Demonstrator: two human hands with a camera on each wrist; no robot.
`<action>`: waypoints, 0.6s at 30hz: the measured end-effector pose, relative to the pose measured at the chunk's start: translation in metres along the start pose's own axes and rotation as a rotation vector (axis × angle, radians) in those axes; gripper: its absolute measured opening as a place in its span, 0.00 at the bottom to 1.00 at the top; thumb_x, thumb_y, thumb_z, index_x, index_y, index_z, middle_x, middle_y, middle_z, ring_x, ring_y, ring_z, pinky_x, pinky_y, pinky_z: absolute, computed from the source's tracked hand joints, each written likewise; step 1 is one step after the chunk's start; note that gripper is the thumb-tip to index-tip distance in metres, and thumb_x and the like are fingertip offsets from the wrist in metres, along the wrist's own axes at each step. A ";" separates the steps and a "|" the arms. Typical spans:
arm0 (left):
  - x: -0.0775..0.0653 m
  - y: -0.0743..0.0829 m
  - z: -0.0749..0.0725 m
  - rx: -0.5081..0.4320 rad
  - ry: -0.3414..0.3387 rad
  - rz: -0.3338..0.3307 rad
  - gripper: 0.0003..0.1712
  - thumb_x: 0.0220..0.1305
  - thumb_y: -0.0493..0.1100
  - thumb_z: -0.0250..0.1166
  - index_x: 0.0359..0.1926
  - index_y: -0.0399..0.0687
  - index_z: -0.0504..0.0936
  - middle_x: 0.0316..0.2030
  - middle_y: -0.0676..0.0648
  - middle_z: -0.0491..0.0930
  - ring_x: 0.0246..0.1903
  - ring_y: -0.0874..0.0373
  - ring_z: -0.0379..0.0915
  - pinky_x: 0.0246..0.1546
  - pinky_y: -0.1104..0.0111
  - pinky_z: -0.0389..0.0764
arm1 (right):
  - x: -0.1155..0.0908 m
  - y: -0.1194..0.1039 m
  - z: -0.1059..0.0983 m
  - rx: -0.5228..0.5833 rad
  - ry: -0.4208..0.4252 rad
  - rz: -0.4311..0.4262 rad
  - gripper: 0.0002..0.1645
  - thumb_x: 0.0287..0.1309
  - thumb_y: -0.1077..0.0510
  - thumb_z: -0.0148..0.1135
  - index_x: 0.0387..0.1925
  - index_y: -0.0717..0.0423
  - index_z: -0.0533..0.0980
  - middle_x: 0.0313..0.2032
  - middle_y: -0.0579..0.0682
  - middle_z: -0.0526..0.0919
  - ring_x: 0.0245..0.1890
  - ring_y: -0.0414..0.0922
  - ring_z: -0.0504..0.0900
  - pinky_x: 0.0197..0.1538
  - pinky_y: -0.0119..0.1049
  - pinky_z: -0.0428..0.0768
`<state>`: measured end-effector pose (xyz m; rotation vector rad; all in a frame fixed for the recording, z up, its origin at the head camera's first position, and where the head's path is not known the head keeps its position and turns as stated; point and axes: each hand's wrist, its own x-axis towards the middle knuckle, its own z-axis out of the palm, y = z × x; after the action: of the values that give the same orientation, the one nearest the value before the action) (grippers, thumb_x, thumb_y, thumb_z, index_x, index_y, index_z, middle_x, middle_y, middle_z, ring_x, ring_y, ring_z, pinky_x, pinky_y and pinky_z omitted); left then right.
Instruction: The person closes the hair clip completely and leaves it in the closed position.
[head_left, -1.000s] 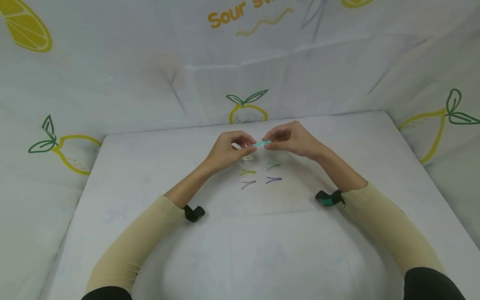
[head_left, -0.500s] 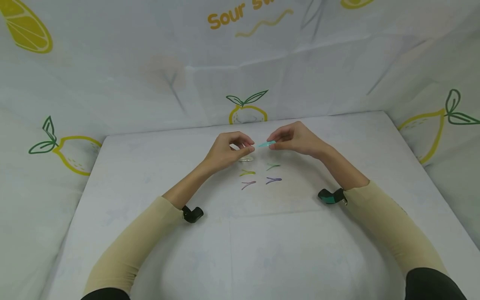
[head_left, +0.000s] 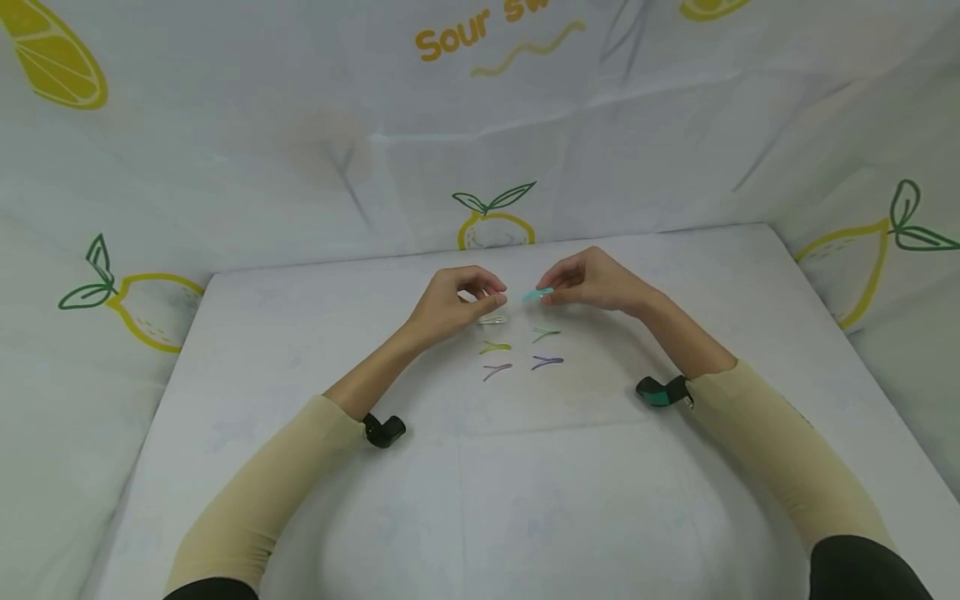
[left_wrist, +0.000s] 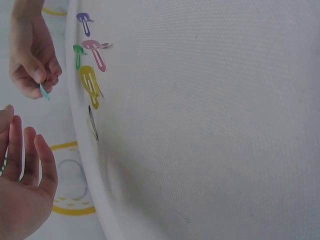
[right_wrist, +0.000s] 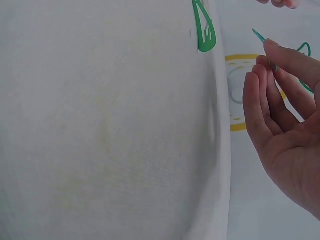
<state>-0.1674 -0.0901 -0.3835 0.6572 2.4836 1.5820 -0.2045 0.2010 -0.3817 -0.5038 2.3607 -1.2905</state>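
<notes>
Between thumb and fingertips, my right hand (head_left: 596, 279) pinches a teal snap hair clip (head_left: 534, 295) above the back of the table; its pointed end sticks out in the right wrist view (right_wrist: 258, 35). My left hand (head_left: 459, 298) hovers to its left, fingers loosely bent and holding nothing, apart from the clip. Below the hands lie more snap clips: a pale one (head_left: 492, 320) just under the left hand, a yellow one (head_left: 495, 347), a pink one (head_left: 497, 371), a green one (head_left: 547, 334) and a purple one (head_left: 547, 362). Most of these stand popped apart in a Y shape.
A white cloth covers the table (head_left: 540, 500). Behind it rises a white curtain (head_left: 300, 167) printed with lemons. Dark cameras sit at the left wrist (head_left: 385, 431) and the right wrist (head_left: 660, 392).
A second ago both hands held the teal clip. The left hand has let go, and the right hand has drawn the clip slightly right and turned it. The clips on the table stay put.
</notes>
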 end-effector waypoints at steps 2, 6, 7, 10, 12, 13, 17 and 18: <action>0.000 -0.001 0.000 0.000 0.002 -0.005 0.08 0.70 0.43 0.74 0.46 0.46 0.91 0.41 0.47 0.91 0.40 0.55 0.84 0.42 0.67 0.80 | 0.001 0.000 0.000 -0.007 -0.010 0.004 0.13 0.63 0.58 0.79 0.47 0.58 0.90 0.37 0.49 0.92 0.39 0.42 0.86 0.46 0.28 0.82; -0.001 -0.002 -0.001 0.002 0.007 -0.010 0.08 0.70 0.43 0.74 0.47 0.45 0.91 0.41 0.46 0.91 0.40 0.55 0.84 0.43 0.65 0.80 | 0.002 0.001 0.000 -0.020 -0.027 0.007 0.13 0.63 0.58 0.79 0.47 0.58 0.90 0.39 0.52 0.92 0.40 0.42 0.86 0.46 0.27 0.82; -0.001 -0.003 -0.002 0.004 0.008 -0.011 0.08 0.70 0.43 0.75 0.46 0.45 0.91 0.41 0.46 0.91 0.40 0.55 0.84 0.43 0.65 0.80 | 0.002 0.001 0.000 -0.024 -0.031 0.009 0.13 0.63 0.58 0.79 0.48 0.58 0.90 0.39 0.52 0.92 0.40 0.42 0.86 0.46 0.27 0.82; -0.002 -0.003 -0.003 0.004 0.005 -0.014 0.08 0.70 0.43 0.75 0.46 0.45 0.91 0.41 0.46 0.91 0.40 0.55 0.84 0.44 0.65 0.80 | 0.003 0.002 -0.001 -0.042 -0.039 0.020 0.13 0.62 0.58 0.80 0.48 0.57 0.90 0.40 0.51 0.93 0.40 0.42 0.86 0.46 0.27 0.81; -0.002 -0.004 -0.004 0.006 0.003 -0.017 0.08 0.70 0.43 0.75 0.46 0.46 0.91 0.42 0.46 0.91 0.40 0.55 0.84 0.43 0.65 0.80 | 0.004 0.004 -0.001 -0.057 -0.046 0.025 0.13 0.62 0.58 0.80 0.47 0.57 0.90 0.40 0.51 0.93 0.40 0.42 0.85 0.45 0.27 0.81; -0.003 -0.004 -0.004 0.008 0.002 -0.019 0.08 0.70 0.43 0.75 0.46 0.46 0.91 0.42 0.46 0.91 0.40 0.55 0.84 0.43 0.65 0.80 | 0.005 0.005 -0.001 -0.063 -0.050 0.025 0.13 0.62 0.58 0.80 0.47 0.57 0.90 0.40 0.51 0.93 0.40 0.42 0.85 0.45 0.27 0.81; -0.004 -0.006 -0.009 0.015 0.001 -0.024 0.08 0.71 0.43 0.74 0.47 0.45 0.91 0.43 0.46 0.91 0.41 0.55 0.84 0.44 0.65 0.81 | 0.008 0.008 0.000 -0.080 -0.070 0.011 0.12 0.62 0.59 0.80 0.46 0.58 0.90 0.40 0.51 0.93 0.39 0.42 0.85 0.44 0.27 0.81; -0.005 -0.007 -0.010 0.017 0.003 -0.025 0.08 0.71 0.43 0.74 0.47 0.45 0.91 0.44 0.46 0.91 0.41 0.56 0.84 0.45 0.65 0.81 | 0.008 0.008 0.000 -0.086 -0.074 0.008 0.12 0.62 0.59 0.80 0.46 0.58 0.90 0.39 0.51 0.93 0.39 0.41 0.85 0.44 0.27 0.81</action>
<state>-0.1682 -0.1030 -0.3855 0.6242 2.4993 1.5564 -0.2124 0.2011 -0.3902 -0.5581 2.3617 -1.1509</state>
